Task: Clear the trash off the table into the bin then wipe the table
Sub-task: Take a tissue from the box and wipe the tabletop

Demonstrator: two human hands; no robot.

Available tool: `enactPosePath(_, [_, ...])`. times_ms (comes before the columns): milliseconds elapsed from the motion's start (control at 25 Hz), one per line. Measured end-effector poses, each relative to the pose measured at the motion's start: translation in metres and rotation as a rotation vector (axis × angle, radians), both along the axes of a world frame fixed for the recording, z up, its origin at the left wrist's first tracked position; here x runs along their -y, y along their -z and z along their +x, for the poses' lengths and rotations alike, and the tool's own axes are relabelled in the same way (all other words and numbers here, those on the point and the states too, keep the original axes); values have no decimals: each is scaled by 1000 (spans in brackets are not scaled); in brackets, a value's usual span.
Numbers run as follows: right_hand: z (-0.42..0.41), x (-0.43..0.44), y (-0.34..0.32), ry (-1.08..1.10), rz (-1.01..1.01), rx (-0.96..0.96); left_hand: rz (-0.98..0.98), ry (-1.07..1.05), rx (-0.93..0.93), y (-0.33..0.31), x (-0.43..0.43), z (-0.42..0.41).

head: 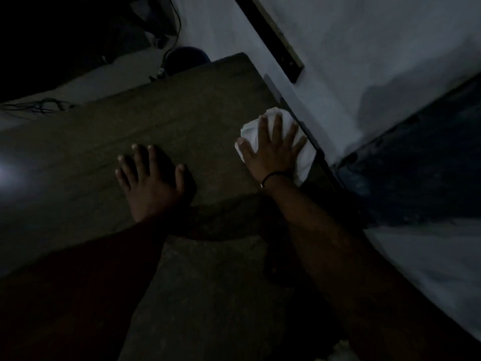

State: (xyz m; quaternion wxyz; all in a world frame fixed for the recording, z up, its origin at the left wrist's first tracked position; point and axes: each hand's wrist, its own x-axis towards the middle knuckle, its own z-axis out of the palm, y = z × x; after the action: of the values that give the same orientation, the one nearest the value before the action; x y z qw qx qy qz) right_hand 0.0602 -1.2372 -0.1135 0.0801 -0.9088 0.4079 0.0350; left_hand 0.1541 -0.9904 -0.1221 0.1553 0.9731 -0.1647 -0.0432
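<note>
The scene is dim. A brownish table fills the middle of the view. My right hand lies flat with spread, straight fingers on a white cloth near the table's right edge, pressing it onto the surface. A dark band circles that wrist. My left hand rests palm-down on the bare tabletop, fingers spread, a short way left of the cloth. No trash shows on the table.
A dark round object, perhaps a bin, stands just beyond the table's far corner. Cables lie on the floor at the left. A dark plank leans across the pale floor on the right, and a dark slab lies further right.
</note>
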Motion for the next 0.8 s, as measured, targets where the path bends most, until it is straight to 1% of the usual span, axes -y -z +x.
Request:
enactPosePath(120, [-83,-23,-3,65,-50,-13,-42,14,-52,-9,0,-1])
enactPosePath(240, [-169,-37,-4,158,-61,-65,-78,193,-26,-12,-19,-29])
enactPosePath(320, [-208,-56,-8,297,-96,-40,-77,296,-5,-8,-45,-65])
enactPosePath(360, [-217,-70,-11,312,-111,-27,-71,317,-2,-6,-58,-86])
enactPosePath(400, [-224,-92,-13,263,-98,-14,-63,328,-1,-6,-70,-107])
enactPosePath(440, [-227,-118,-14,119,-66,-29,-54,336,2,-6,-80,-125])
enactPosePath(520, [-234,-175,-18,-342,-73,-105,-20,351,-20,-9,-93,-146])
enactPosePath(560, [-240,-194,-28,-529,-70,-154,-3,361,-36,-10,-96,-151])
enactPosePath(600, [-246,-195,-40,-625,-86,-167,7,377,-43,-10,-100,-153])
enactPosePath(640, [-252,-185,-50,-604,-121,-145,6,396,-40,-8,-104,-154])
enactPosePath(680, [-260,-167,-53,-464,-150,-106,0,417,-32,-7,-108,-154])
enactPosePath(760, [-283,-123,-45,-60,-188,-37,-9,467,-20,-4,-117,-151])
enactPosePath(800, [-299,-105,-38,101,-186,-51,-14,493,-10,-3,-122,-150])
